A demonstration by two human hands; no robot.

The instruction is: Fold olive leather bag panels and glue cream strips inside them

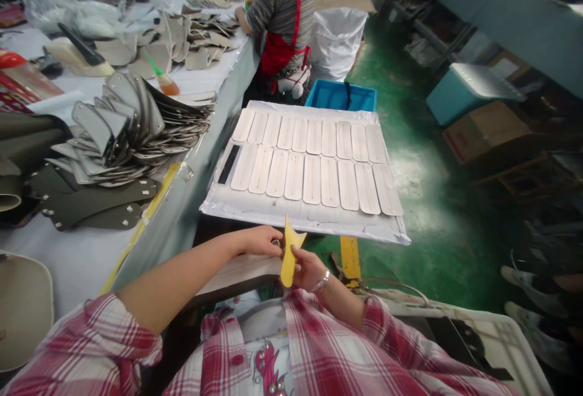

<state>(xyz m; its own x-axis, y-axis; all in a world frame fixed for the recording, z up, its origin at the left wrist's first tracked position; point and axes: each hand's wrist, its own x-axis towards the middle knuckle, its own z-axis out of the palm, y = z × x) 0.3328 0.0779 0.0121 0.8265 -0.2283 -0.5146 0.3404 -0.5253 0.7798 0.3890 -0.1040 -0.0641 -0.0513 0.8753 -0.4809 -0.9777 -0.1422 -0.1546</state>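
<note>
A curved yellow piece (288,262), with a notched, pointed top end, stands in front of my body. My right hand (310,269) is closed on its right side, thumb lying over the front. On the other side, my left hand (264,242) has its fingers curled close to the piece's left edge. Their tips are partly hidden, so what they hold cannot be made out. Beyond both hands lies a white-covered board (282,209) with two rows of pale rounded strips (312,178) and one black strip (229,164) at the left.
On the left table are stacked grey-white panels (122,122), dark panels (98,198) and a glue bottle (167,84) with a green nozzle. A co-worker in a red apron (286,53) is beyond, near a blue bin (339,93). Boxes (489,132) stand on the right floor.
</note>
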